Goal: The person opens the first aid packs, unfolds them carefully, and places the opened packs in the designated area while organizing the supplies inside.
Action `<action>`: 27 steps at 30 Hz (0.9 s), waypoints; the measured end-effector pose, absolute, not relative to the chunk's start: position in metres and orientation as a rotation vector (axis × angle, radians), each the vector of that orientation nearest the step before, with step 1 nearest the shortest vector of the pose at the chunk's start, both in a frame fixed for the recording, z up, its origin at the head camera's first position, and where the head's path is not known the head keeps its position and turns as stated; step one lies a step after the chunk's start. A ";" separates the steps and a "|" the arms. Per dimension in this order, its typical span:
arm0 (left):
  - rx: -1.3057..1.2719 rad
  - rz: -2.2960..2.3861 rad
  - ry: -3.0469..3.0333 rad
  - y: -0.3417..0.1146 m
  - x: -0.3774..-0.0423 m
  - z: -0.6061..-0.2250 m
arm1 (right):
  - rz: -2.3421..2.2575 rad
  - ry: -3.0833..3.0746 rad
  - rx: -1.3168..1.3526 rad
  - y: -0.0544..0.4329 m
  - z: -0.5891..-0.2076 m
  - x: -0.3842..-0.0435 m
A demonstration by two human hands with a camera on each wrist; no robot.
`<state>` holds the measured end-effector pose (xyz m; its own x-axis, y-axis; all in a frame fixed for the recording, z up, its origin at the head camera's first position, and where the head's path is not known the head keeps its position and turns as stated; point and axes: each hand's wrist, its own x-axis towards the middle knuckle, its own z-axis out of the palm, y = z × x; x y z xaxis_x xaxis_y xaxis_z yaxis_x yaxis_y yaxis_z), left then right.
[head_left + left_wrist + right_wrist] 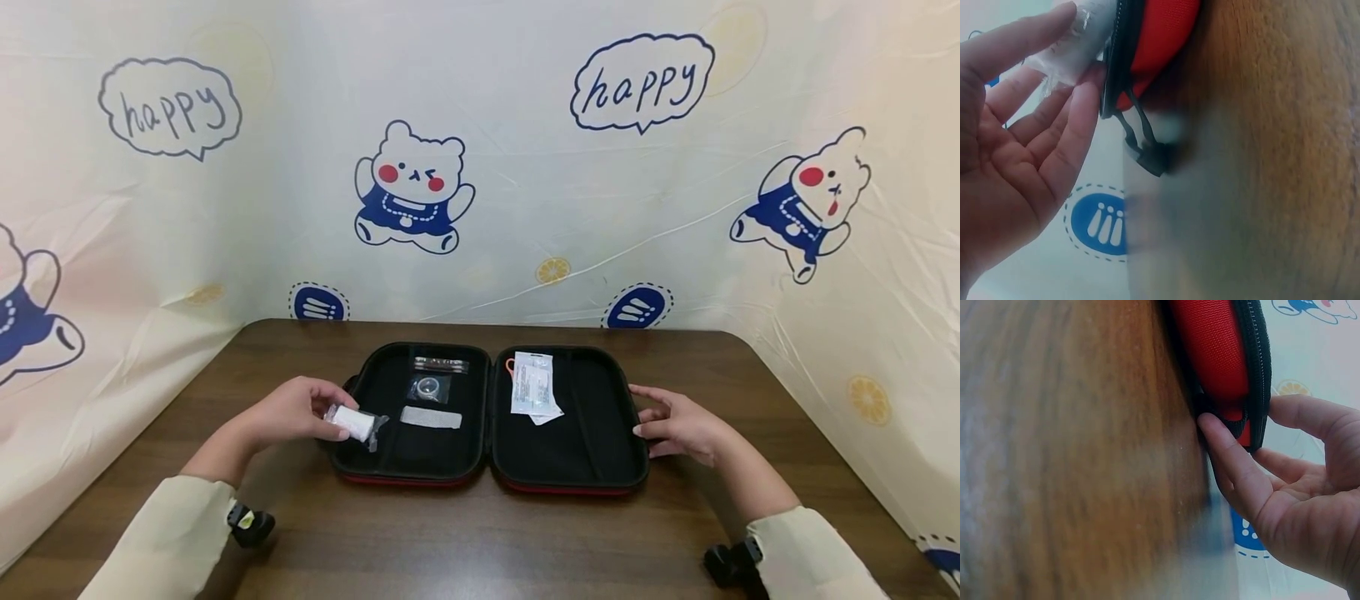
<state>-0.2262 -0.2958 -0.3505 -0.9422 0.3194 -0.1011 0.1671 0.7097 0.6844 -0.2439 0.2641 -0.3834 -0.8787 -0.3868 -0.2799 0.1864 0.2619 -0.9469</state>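
Note:
My left hand (pixel 296 410) pinches a white bandage roll (pixel 354 422) in a clear wrapper, over the left edge of an unfolded zip case (pixel 450 467). The case is black inside and red outside. In the left wrist view, fingers and thumb close round the wrapped bandage roll (pixel 1085 44), next to the zip. At the far right edge of the case, my right hand (pixel 678 429) grips the rim. The right wrist view has its thumb on the zipped edge and a finger lower down by the black loop handle (pixel 1225 419).
In the left half lie a slim clear packet (pixel 441 365), a bagged tape roll (pixel 428 388) and a pale flat strip (pixel 431 417). White printed packets (pixel 532 383) partly cover an orange handle loop (pixel 510 365) in the right half. The wooden table (pixel 450 542) meets a patterned curtain behind.

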 end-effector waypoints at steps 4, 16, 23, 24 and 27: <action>0.430 0.962 2.760 -0.290 -0.228 -0.351 | -1.652 2.076 -0.185 0.264 -0.384 -0.244; 0.545 0.995 2.694 -0.273 -0.231 -0.363 | -1.653 2.082 -0.210 0.264 -0.385 -0.246; 0.567 1.054 2.650 -0.268 -0.235 -0.370 | -1.649 2.089 -0.201 0.264 -0.385 -0.246; 0.570 1.055 2.651 -0.267 -0.235 -0.371 | -1.647 2.091 -0.199 0.264 -0.384 -0.246; 0.574 1.052 2.654 -0.265 -0.237 -0.372 | -1.642 2.096 -0.191 0.264 -0.384 -0.245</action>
